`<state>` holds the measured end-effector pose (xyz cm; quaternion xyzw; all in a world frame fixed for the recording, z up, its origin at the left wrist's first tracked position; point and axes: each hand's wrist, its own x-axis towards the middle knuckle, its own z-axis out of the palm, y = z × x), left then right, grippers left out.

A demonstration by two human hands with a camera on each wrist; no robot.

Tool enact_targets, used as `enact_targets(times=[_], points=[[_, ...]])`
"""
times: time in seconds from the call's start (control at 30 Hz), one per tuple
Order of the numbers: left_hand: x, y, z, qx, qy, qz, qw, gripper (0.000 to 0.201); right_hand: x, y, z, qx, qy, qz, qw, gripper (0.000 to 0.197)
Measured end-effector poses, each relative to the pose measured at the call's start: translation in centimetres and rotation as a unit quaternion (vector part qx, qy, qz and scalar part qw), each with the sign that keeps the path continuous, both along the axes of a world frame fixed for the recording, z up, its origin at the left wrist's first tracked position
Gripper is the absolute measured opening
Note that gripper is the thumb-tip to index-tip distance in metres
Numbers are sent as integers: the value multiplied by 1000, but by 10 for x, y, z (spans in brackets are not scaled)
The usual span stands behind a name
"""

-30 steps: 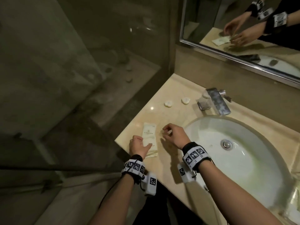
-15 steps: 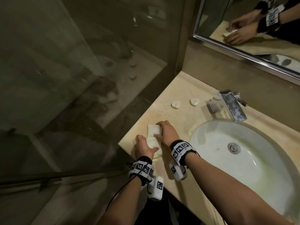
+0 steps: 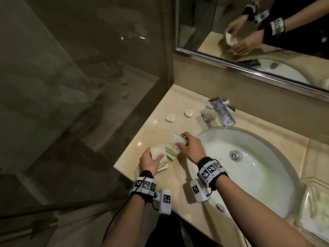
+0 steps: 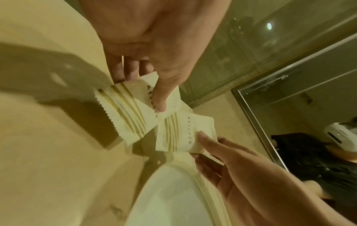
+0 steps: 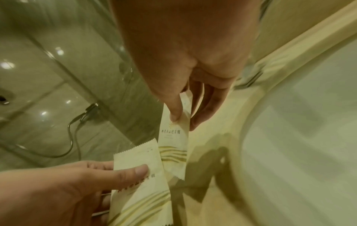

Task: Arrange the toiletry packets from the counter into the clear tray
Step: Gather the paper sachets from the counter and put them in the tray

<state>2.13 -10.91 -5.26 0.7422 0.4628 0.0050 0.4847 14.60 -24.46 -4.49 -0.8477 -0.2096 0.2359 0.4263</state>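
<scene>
Two cream toiletry packets with gold stripes are held just above the beige counter point(image 3: 160, 129), left of the sink. My left hand point(image 3: 156, 156) pinches the nearer packet point(image 3: 162, 162) between thumb and fingers; the left wrist view shows the thumb across this packet point(image 4: 125, 110). My right hand point(image 3: 181, 141) pinches the farther packet point(image 3: 173, 147) at its top end, and in the right wrist view that packet point(image 5: 173, 140) hangs down over the left one point(image 5: 139, 191). The clear tray point(image 3: 302, 221), with pale packets inside, sits at the counter's far right edge.
A white sink basin point(image 3: 258, 175) lies between my hands and the tray. Behind it stand a chrome faucet point(image 3: 223, 113) and two small round soaps point(image 3: 170, 118) point(image 3: 188, 113). A glass shower wall point(image 3: 89, 86) borders the counter on the left and a mirror point(image 3: 249, 41) hangs above.
Both hands were down on the packets lying on the counter. Now each hand has picked up one packet and the two packets are drawn slightly apart.
</scene>
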Motion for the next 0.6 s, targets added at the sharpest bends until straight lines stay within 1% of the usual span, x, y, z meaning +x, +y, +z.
enact_targets(times=[0.13, 0.27, 0.37, 0.6], points=[[26, -50, 8, -59, -34, -70, 995, 30, 6, -79, 13, -8, -33, -59, 998, 28], [55, -124, 26, -111, -49, -160, 980, 28, 6, -173, 19, -25, -31, -158, 987, 25], [70, -181, 36, -123, -49, -237, 962, 25, 2, -244, 21, -28, -27, -237, 971, 27], [89, -297, 40, -161, -45, -329, 929, 27, -23, -378, 32, -19, -9, -378, 926, 24]])
